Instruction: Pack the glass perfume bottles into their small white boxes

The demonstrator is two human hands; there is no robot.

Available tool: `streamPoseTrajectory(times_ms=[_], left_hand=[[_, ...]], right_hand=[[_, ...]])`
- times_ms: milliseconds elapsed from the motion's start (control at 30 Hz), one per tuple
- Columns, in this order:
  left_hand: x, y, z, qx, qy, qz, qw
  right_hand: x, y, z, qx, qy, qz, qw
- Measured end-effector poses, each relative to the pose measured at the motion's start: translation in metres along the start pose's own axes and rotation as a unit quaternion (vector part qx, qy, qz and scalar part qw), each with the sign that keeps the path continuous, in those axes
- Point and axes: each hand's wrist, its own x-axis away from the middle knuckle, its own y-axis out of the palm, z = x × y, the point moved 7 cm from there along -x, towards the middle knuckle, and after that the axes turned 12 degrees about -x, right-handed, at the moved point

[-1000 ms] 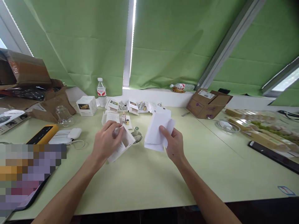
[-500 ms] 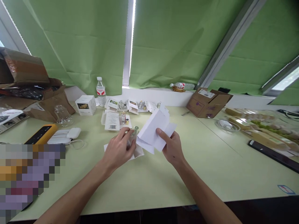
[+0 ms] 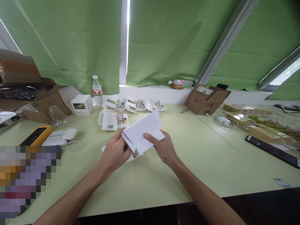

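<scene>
R hand [image 3: 166,148] is grasping the white card [image 3: 145,128] and holding it tilted above the worktop [image 3: 192,172]. L hand [image 3: 114,153] is bending beside the card's L edge; the card is hiding its fingertips, so I cannot tell if it is grasping sth. Below them, a carton [image 3: 131,158] is showing only partly. Farther back, a box w/ barcode [image 3: 109,120] is lying open, w/ a bottle [image 3: 121,117] and a gold cap [image 3: 125,121] standing just R of its flap. 3 more small boxes [image 3: 130,105] are making a row near the wall [image 3: 145,92].
</scene>
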Motion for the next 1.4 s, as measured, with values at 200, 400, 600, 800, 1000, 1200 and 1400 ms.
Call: streamPoseTrajectory(times_ms=[200, 400, 600, 800, 1000, 1200, 1400], left_hand=[[-0.006, -0.012, 0.004, 0.056, -0.010, -0.004, 0.998], [-0.006, -0.015, 0.002, 0.073, -0.037, 0.011, 0.997], [-0.006, -0.015, 0.002, 0.072, -0.037, 0.022, 0.996], [-0.007, -0.015, 0.003, 0.089, -0.042, 0.028, 0.995], [-0.007, -0.013, -0.002, 0.099, -0.058, 0.025, 0.993], [-0.008, -0.012, -0.005, 0.101, -0.066, 0.026, 0.992], [-0.007, -0.012, 0.001, 0.089, -0.037, 0.023, 0.995]], right_hand=[[-0.002, -0.007, -0.002, 0.009, 0.007, 0.030, 0.999], [-0.001, -0.008, -0.008, 0.064, -0.037, 0.037, 0.997], [0.001, 0.000, -0.009, 0.057, -0.042, 0.000, 0.998], [0.002, 0.007, -0.003, 0.025, -0.023, -0.029, 0.999], [0.006, 0.011, -0.005, 0.060, -0.030, -0.047, 0.997], [0.006, 0.014, -0.004, 0.058, -0.026, -0.060, 0.996], [0.002, 0.010, 0.000, 0.038, -0.019, -0.036, 0.998]])
